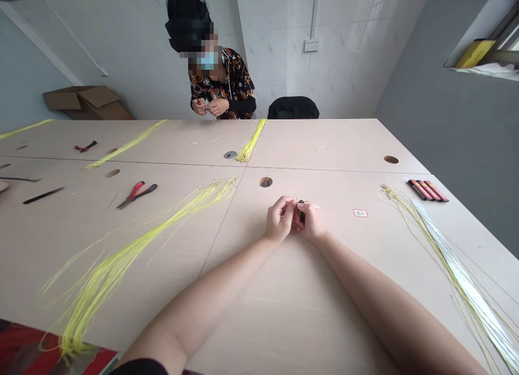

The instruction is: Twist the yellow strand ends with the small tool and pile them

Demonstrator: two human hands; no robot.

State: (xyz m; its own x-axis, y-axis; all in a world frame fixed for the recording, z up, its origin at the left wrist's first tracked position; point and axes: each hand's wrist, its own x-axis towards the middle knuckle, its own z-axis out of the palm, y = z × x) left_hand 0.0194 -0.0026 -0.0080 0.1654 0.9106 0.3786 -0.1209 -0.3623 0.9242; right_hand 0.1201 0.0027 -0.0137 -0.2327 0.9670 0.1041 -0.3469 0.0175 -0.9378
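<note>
Close together over the middle of the table (251, 288) are my two hands, fingertips meeting. My right hand (313, 222) is closed around a small black handle-like object (301, 213) with a touch of yellow; most of it is hidden, so its kind does not show. My left hand (279, 219) is pinched beside it, and a tiny bit of yellow line (296, 197) pokes up between the fingertips. What the left fingers grip is too small to make out. A bundle of yellow lines (133, 250) lies to the left of my arms.
Red-and-black pliers (136, 195) and black tweezers (44, 195) lie left. At right are pale strands (454, 261) and several red-and-black sticks (427, 191). Beyond a round table hole (266, 182), a co-worker (221, 83) stands across the table near another yellow bundle (251, 142).
</note>
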